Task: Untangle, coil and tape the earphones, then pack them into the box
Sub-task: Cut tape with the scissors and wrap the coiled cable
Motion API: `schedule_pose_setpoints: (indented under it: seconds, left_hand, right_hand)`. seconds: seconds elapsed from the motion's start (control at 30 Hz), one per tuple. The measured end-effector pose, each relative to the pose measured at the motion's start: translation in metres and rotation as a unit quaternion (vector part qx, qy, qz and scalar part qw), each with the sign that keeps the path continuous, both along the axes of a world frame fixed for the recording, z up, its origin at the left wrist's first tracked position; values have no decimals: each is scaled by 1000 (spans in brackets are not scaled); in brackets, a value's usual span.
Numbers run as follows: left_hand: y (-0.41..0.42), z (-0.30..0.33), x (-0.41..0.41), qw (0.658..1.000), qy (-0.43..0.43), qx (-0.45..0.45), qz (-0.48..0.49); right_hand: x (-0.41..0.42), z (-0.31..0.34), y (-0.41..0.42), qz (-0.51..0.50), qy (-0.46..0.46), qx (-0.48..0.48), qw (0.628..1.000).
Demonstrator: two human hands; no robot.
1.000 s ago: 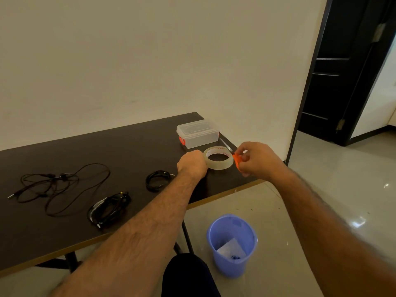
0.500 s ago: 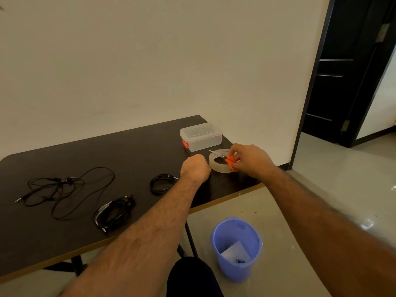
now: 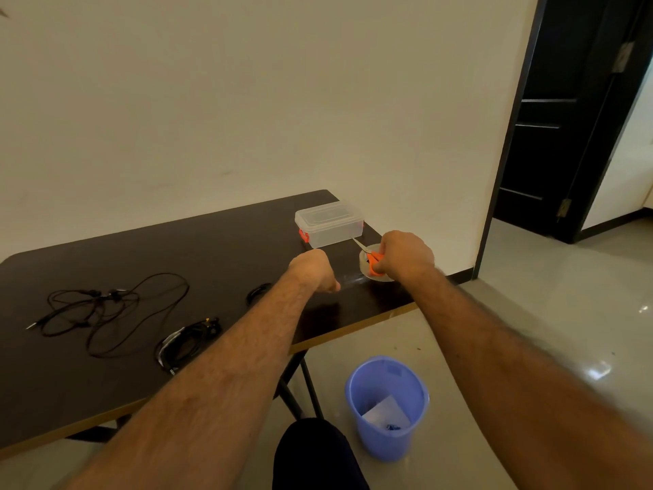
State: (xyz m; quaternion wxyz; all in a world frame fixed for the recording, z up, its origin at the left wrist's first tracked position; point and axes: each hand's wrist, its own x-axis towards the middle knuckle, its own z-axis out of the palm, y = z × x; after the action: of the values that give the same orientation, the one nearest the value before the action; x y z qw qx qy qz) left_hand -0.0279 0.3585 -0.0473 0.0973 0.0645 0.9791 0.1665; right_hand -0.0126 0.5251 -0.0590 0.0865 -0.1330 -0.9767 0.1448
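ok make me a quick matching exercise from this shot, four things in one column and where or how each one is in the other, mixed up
Things
1. scissors
2. box
3. bucket
4. loose earphones

Places or states
A. on the floor beside the table, paper inside
B. spread out, tangled, at the left of the table
C. held in the right hand over the tape roll
D. lid on, at the far right corner of the table

Right pairs: 1-C, 2-D, 3-A, 4-B
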Motion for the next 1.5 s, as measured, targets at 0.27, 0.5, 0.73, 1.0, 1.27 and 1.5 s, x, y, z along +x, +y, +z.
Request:
schedule_pose_setpoints:
  seconds: [0.27,0.5,0.73,1.0,1.27,1.5]
  left_hand:
    - [-5,2,10,997,-54,57,4]
    - [-8,12,20,975,-146,158,46]
    - [-6,11,21,941,-211,241,111]
    - [-3,15,18,911,-244,303,136]
    - [-3,14,16,903,-254,323,122]
    - [-10,12,16,905,-251,317,133]
  right_hand:
    - [2,-3,13,-16,1,-155,988]
    - [42,12,29,71,-32,-401,913]
    - [74,1,27,201,-306,-415,833]
    - [66,-11,19,217,-304,-516,771]
    - [50,-13,7,198,-291,-530,771]
    - [44,-16,2,171,-276,-542,775]
